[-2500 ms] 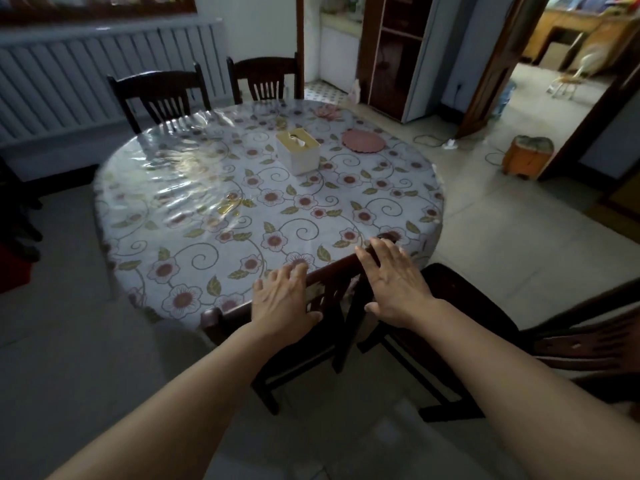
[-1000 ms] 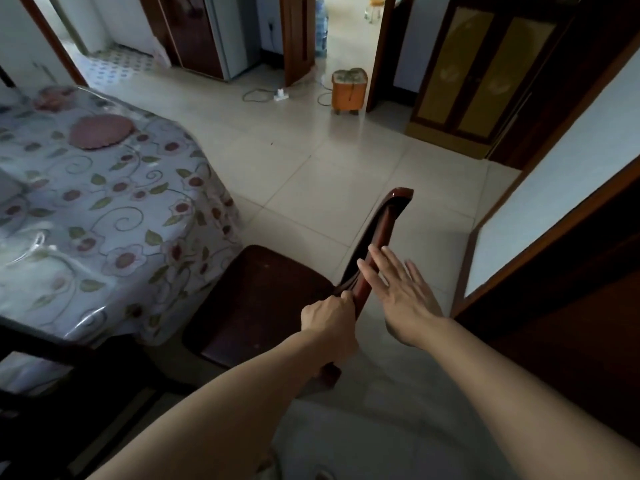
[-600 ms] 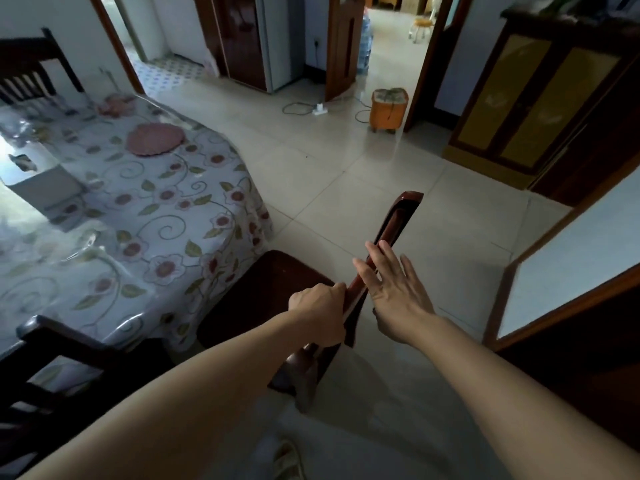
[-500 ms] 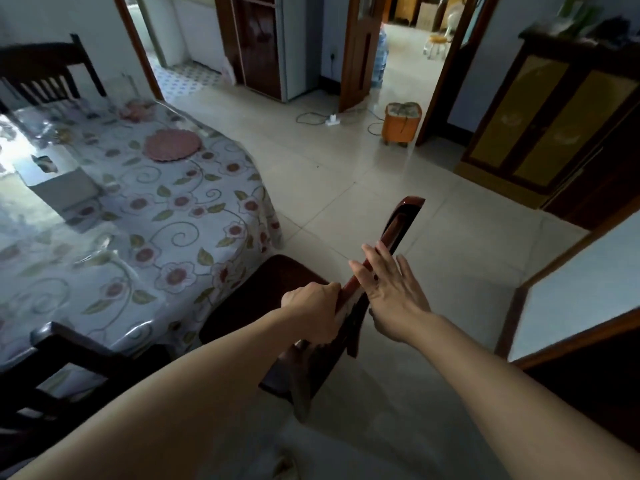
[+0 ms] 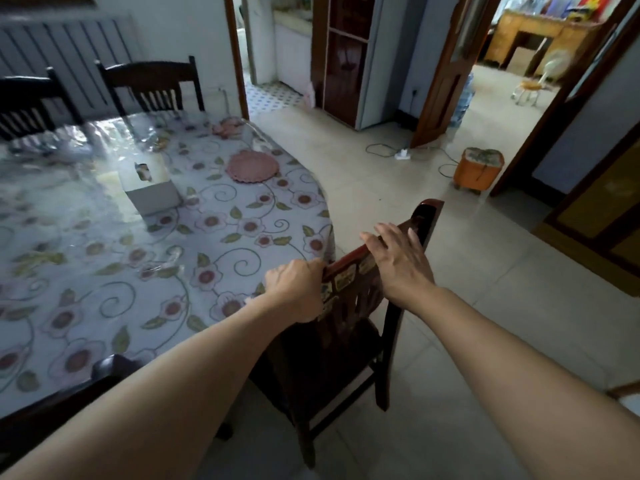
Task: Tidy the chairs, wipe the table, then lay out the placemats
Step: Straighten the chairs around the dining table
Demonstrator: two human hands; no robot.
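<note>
tidying the chairs: left hand (image 5: 294, 289) grips the chair (image 5: 349, 306) top rail, right hand (image 5: 398, 261) rests flat beside it; next, slide it under the table (image 5: 145, 251) ahead

Round table (image 5: 104, 271), floral cloth under clear plastic cover. White tissue box (image 5: 149, 188) near centre. Pink round placemat (image 5: 252, 167) right of box, apart.

A home dining room: floral-clothed table (image 5: 104, 271), wooden chairs (image 5: 152, 84), radiator (image 5: 69, 50).
</note>
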